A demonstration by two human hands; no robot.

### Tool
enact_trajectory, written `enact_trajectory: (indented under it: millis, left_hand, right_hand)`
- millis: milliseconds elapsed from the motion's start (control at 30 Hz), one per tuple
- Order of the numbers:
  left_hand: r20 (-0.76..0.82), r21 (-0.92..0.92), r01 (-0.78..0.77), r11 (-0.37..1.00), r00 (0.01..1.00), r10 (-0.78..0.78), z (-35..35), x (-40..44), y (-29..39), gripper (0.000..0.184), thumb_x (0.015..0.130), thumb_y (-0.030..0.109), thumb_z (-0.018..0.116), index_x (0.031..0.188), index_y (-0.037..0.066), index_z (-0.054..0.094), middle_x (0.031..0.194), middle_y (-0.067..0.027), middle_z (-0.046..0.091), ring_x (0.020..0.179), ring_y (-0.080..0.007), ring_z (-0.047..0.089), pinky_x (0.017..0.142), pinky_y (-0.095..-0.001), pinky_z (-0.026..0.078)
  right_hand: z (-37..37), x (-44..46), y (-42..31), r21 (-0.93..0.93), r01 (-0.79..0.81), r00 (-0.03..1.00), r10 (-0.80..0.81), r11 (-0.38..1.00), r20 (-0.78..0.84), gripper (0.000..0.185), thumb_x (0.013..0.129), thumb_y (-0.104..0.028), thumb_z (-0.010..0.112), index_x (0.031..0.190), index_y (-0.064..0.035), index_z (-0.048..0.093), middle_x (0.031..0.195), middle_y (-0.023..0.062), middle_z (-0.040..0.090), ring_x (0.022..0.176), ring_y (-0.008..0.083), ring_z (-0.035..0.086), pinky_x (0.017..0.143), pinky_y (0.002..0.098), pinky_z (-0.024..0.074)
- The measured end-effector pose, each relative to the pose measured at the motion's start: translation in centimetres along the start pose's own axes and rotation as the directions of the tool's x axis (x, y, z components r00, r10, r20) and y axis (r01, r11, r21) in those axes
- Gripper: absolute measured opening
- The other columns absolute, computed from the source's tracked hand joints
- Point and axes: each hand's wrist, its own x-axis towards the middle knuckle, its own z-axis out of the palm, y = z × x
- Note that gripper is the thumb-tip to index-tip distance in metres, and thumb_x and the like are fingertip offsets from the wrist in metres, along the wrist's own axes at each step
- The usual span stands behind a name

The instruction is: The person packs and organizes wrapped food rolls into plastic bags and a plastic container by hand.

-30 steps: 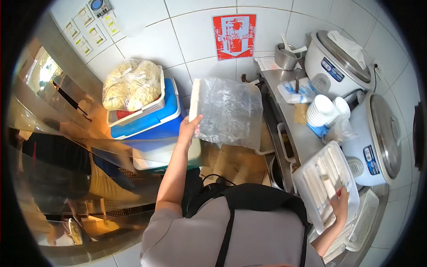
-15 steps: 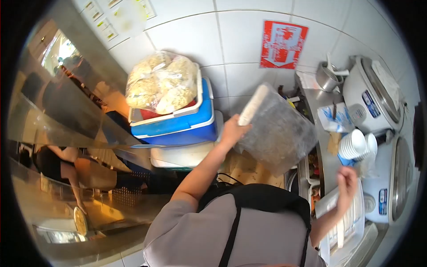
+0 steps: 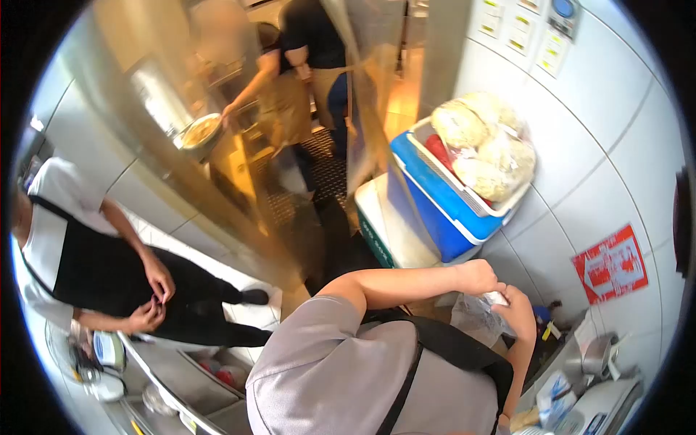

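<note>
A clear plastic bag hangs below my two hands, its whitish top bunched up between them. My left hand is closed in a fist at the left end of that bunched top. Close beside it, my right hand pinches the white part from the right, fingers closed. My forearm and apron hide part of the bag's lower side, and I cannot make out what, if anything, is inside.
Ahead, a blue cooler carries a basket with bagged noodles. Plastic strip curtains hang at the doorway, with people beyond. A co-worker in a black apron stands left by a metal counter. A metal pot is right.
My view has swung left, bringing the doorway and co-worker into sight. My right hand has moved from near the paper cups to the bag, joining my left hand at its top.
</note>
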Motion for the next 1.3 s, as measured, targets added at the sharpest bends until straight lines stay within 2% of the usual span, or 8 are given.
enact_trajectory:
  millis: [233,333,467,600,700,867,967,1300]
  left_hand:
    - [-0.066,0.010,0.098,0.995,0.993,-0.098,-1.9,-3.8,-1.6,0.033,0.065,0.023,0.070,0.089,0.011,0.051,0.075,-0.0048,0.059,0.076,-0.0259,0.061,0.063,-0.0387,0.047]
    - [-0.173,-0.021,0.136,0.991,0.975,-0.137,-2.2,-4.7,-1.2,0.041,0.063,0.023,0.072,0.096,0.010,0.052,0.083,-0.0052,0.058,0.088,-0.0255,0.059,0.069,-0.0385,0.046]
    - [-0.578,-0.342,0.377,0.861,0.638,-0.509,-2.0,-4.9,-0.1,0.052,0.065,0.025,0.076,0.110,0.011,0.054,0.091,-0.0064,0.061,0.091,-0.0287,0.058,0.072,-0.0369,0.046]
    - [0.019,-0.726,0.416,0.548,0.809,-0.588,0.4,-5.2,-1.2,0.031,0.069,0.024,0.077,0.090,0.006,0.063,0.074,-0.0095,0.061,0.072,-0.0252,0.060,0.065,-0.0342,0.046]
    - [-0.028,-0.782,0.288,0.552,0.870,-0.492,1.6,-5.6,-1.7,0.025,0.072,0.024,0.075,0.087,0.007,0.064,0.074,-0.0077,0.060,0.072,-0.0216,0.059,0.065,-0.0323,0.046]
    - [-0.063,-0.527,0.513,0.678,0.772,-0.633,0.7,-8.0,-0.9,0.017,0.078,0.022,0.068,0.083,0.007,0.062,0.074,-0.0065,0.058,0.074,-0.0225,0.060,0.066,-0.0338,0.047]
    - [-0.017,-0.535,0.608,0.587,0.687,-0.727,-1.0,-9.5,1.0,0.017,0.079,0.022,0.066,0.083,0.006,0.061,0.078,-0.0069,0.060,0.075,-0.0231,0.061,0.067,-0.0347,0.048]
    - [-0.087,-0.474,0.688,0.549,0.584,-0.807,-6.5,-10.7,8.9,0.017,0.082,0.022,0.063,0.084,0.005,0.063,0.080,-0.0094,0.062,0.075,-0.0248,0.062,0.067,-0.0348,0.048]
  right_hand:
    - [2.8,3.9,0.0,0.118,0.401,0.916,-0.396,0.908,-0.066,0.040,0.066,-0.011,0.067,0.101,0.0021,0.052,0.087,0.0233,0.058,0.082,0.0403,0.056,0.072,0.0428,0.0439]
    - [3.0,3.7,0.0,0.139,0.302,0.952,-0.307,0.943,0.014,0.033,0.069,-0.010,0.063,0.097,0.0015,0.050,0.086,0.0252,0.058,0.083,0.0435,0.056,0.070,0.0444,0.0435]
    - [0.7,3.7,0.2,0.093,0.197,0.975,-0.205,0.976,0.084,0.029,0.070,-0.012,0.062,0.092,0.0011,0.049,0.078,0.0221,0.058,0.074,0.0385,0.058,0.066,0.0413,0.0436]
    - [-2.3,2.5,2.6,0.253,0.187,0.978,-0.205,0.949,0.045,0.029,0.070,-0.014,0.065,0.089,0.0011,0.048,0.070,0.0133,0.052,0.063,0.0201,0.048,0.060,0.0356,0.0422]
    - [-4.1,1.4,6.7,0.342,0.090,0.994,-0.103,0.935,0.020,0.028,0.072,-0.010,0.062,0.097,-0.0005,0.052,0.075,0.0027,0.052,0.064,0.0102,0.048,0.058,0.0263,0.0413]
    - [-8.8,-2.8,6.3,0.535,-0.057,0.987,0.128,0.843,-0.097,0.038,0.077,-0.009,0.058,0.113,0.0005,0.050,0.082,0.0024,0.053,0.066,0.0106,0.048,0.058,0.0247,0.0401]
    - [-10.0,-3.9,8.5,0.441,0.073,0.971,0.037,0.894,-0.236,0.037,0.077,-0.008,0.057,0.113,0.0010,0.050,0.084,0.0028,0.052,0.068,0.0113,0.047,0.060,0.0254,0.0403]
    - [-8.6,-2.2,7.8,0.359,0.088,0.995,-0.066,0.929,-0.072,0.024,0.074,-0.007,0.059,0.094,0.0006,0.048,0.074,0.0071,0.048,0.069,0.0149,0.043,0.064,0.0307,0.0400]
